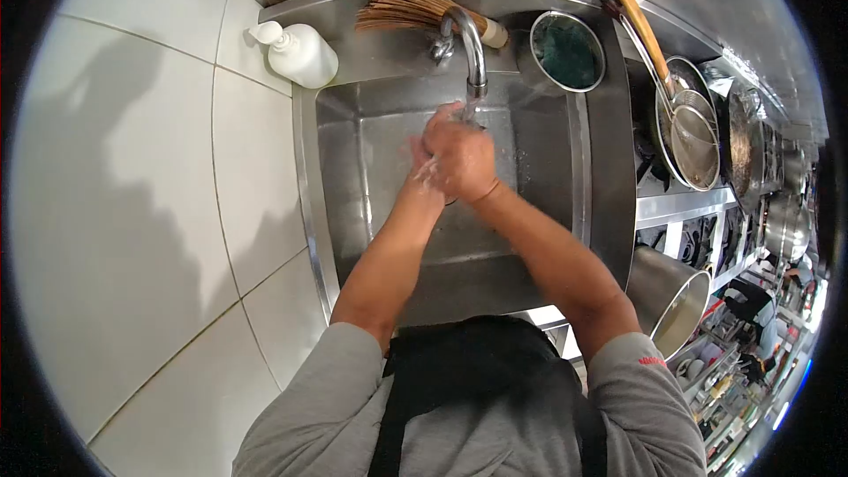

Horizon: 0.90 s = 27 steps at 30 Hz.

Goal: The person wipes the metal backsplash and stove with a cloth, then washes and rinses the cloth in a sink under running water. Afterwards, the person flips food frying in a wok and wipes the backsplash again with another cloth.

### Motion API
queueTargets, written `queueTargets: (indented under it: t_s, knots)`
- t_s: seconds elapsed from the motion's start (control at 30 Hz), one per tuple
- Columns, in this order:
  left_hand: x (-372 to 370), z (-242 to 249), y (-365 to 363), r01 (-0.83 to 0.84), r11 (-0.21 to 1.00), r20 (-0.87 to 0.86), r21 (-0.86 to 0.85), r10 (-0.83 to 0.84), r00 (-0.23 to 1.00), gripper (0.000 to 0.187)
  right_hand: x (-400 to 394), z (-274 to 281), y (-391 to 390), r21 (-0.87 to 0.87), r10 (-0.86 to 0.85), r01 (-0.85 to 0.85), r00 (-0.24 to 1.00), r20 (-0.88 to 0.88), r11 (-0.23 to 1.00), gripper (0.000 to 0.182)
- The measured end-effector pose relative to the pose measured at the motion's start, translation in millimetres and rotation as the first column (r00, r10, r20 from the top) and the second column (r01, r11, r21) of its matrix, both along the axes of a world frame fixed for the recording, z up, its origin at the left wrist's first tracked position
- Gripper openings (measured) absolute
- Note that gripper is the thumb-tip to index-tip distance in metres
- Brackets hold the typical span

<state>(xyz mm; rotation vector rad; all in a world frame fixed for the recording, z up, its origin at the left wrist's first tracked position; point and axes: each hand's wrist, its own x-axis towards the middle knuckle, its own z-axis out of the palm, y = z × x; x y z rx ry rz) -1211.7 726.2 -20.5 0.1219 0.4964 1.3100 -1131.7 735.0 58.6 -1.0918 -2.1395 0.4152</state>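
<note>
Under the running faucet [474,57], my two hands are pressed together over a stainless steel sink [380,132]. My right hand [470,157] lies on top, its fingers curled round my left hand [439,126]. Motion blur and the overlap hide most of the left fingers. Water streams from the spout onto the hands and splashes at the left wrist. Apart from each other and the water, neither hand appears to hold anything.
A white pump bottle [302,55] stands at the sink's back left corner. Behind the faucet lies a stick brush [415,11]. At back right is a metal container [568,50] with something dark green inside. Strainers [695,146] and a large pot [667,296] sit to the right.
</note>
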Motion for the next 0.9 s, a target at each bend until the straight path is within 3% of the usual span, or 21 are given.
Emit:
queueTargets:
  t_s: [0.03,0.07,0.1,0.13,0.2,0.23,0.33,0.37,0.47,0.5,0.6,0.7,0.8,0.9]
  knots:
    - [-3,-5,1,0.038,0.999,-0.043,0.018,-0.038,0.998,0.027,5,-9,11,0.004,-0.041,0.041,0.999,0.03,0.999,0.023]
    - [5,-38,14,0.083,0.99,-0.288,0.117,-0.046,0.957,0.027,8,-15,21,0.009,-0.086,0.086,0.994,0.062,0.996,0.023]
    - [8,-45,18,0.108,0.989,-0.298,0.098,-0.074,0.952,0.027,9,-12,29,-0.037,-0.148,0.163,0.954,0.26,0.986,0.021]
    - [11,-51,21,0.133,0.988,-0.307,0.078,-0.103,0.946,0.027,8,-9,26,-0.051,-0.189,0.202,0.963,0.19,0.978,0.021]
    - [5,-56,27,0.177,0.971,0.146,-0.16,-0.154,0.977,0.029,5,-2,17,-0.076,-0.267,0.27,0.963,0.042,0.96,0.02]
    - [-7,-30,22,0.129,0.99,0.044,-0.061,-0.126,0.991,0.032,7,0,9,-0.085,-0.14,0.132,0.985,-0.1,0.988,0.016]
    - [-11,38,31,0.14,0.956,-0.259,-0.257,-0.207,0.943,0.033,27,2,9,-0.092,-0.136,0.124,0.982,-0.131,0.988,0.018]
    - [-19,41,34,0.163,0.971,-0.405,-0.177,-0.222,0.887,0.037,41,8,21,-0.14,-0.172,0.165,0.984,-0.042,0.976,0.036]
    - [-24,70,36,0.209,0.976,-0.641,0.059,-0.123,0.758,0.041,67,36,52,-0.404,-0.015,-0.056,0.985,-0.17,0.913,0.049]
    - [-27,75,39,0.279,0.957,-0.614,0.076,-0.176,0.769,0.048,68,45,56,-0.546,0.035,-0.1,0.991,-0.128,0.832,0.043]
    - [-31,95,33,0.28,0.96,-0.922,0.022,-0.089,0.377,0.045,66,49,73,-0.624,0.097,0.131,0.943,0.318,0.77,0.038]
    - [-30,65,8,0.166,0.915,-0.903,0.368,0.31,0.298,0.046,69,52,61,-0.517,-0.001,0.031,0.998,0.057,0.856,0.038]
    - [-54,35,-15,0.45,0.892,-0.975,0.034,-0.07,0.212,0.041,71,73,46,-0.54,0.016,-0.086,0.991,-0.134,0.838,0.035]
    - [-80,-7,-37,0.465,0.881,-0.968,-0.091,-0.189,0.168,0.032,82,101,39,-0.581,-0.056,-0.18,0.93,-0.364,0.793,0.036]
